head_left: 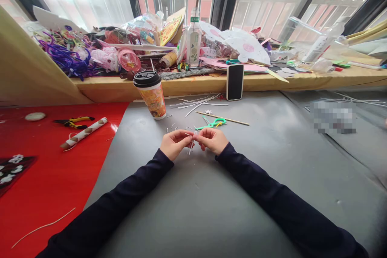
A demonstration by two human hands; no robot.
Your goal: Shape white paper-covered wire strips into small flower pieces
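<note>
My left hand & right hand both pinch the thin white wire strip betw. fingertips, over the gray mat. Strip runs near-upright, hanging below the pinch; hands equally close.

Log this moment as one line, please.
left hand: pinching thin white strip | right hand: pinching same strip | nearby: green scissors, lidded paper cup
</note>
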